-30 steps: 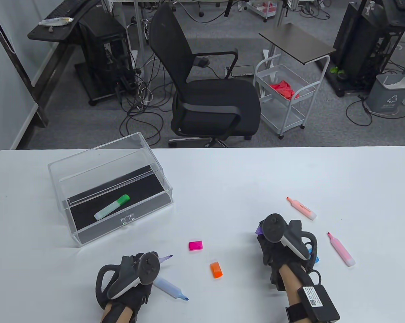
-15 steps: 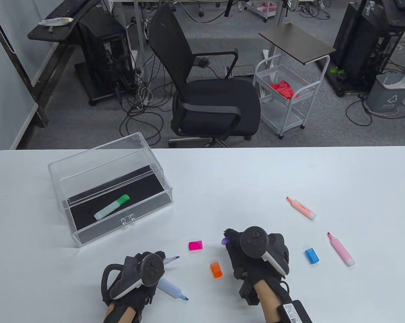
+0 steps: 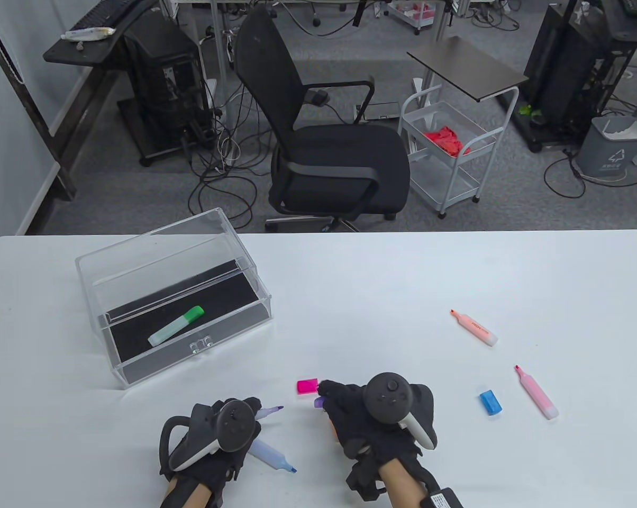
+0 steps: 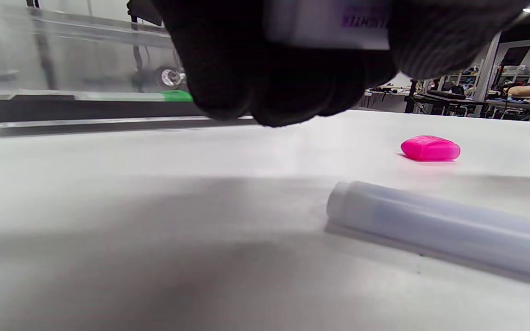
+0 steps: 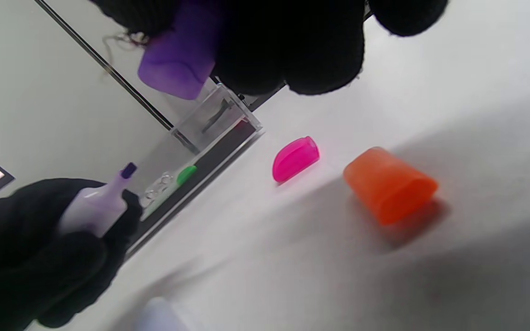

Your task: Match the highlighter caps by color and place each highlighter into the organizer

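Observation:
My left hand grips an uncapped purple highlighter, its tip pointing right. In the right wrist view that highlighter sticks up out of the gloved fist. My right hand pinches a purple cap just right of the tip, a short gap apart; the cap shows between the fingers. A pink cap lies beside the right fingertips. An orange cap lies under the right hand. The clear organizer holds a capped green highlighter.
An uncapped blue highlighter lies by my left hand. To the right lie a blue cap, an uncapped pink highlighter and an uncapped orange highlighter. A black office chair stands beyond the table's far edge.
My right hand has carried the purple cap leftward from near the blue cap to just right of the purple highlighter's tip, covering the orange cap. The left hand has barely moved.

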A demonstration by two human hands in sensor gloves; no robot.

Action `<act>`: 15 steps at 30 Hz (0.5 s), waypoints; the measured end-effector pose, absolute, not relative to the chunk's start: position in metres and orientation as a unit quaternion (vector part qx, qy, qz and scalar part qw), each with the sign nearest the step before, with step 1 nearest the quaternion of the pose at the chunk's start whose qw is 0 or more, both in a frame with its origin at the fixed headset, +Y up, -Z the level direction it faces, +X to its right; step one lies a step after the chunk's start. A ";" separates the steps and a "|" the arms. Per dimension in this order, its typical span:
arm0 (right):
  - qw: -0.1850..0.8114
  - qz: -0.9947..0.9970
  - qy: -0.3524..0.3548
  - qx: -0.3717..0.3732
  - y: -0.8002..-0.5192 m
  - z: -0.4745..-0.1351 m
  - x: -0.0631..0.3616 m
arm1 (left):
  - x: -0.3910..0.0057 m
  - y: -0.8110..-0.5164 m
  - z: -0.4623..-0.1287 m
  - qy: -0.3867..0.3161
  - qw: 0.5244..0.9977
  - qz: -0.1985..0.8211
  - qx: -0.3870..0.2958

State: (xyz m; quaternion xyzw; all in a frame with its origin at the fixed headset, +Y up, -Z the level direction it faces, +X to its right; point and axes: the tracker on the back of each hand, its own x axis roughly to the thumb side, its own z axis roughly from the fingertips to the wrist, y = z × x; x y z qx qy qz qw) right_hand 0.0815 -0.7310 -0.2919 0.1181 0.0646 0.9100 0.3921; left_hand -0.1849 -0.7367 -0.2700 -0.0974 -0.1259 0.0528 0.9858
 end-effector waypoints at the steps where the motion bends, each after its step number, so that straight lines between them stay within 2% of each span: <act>1: 0.396 0.908 0.064 0.121 -0.731 -0.290 0.080 | -0.184 -0.736 -0.270 -0.131 0.985 0.054 -0.094; 7: 0.379 0.914 0.048 0.136 -0.730 -0.286 0.073 | -0.177 -0.737 -0.268 -0.163 0.980 0.065 -0.098; 15: 0.363 0.916 0.070 0.155 -0.738 -0.285 0.062 | -0.172 -0.736 -0.266 -0.179 0.978 0.063 -0.090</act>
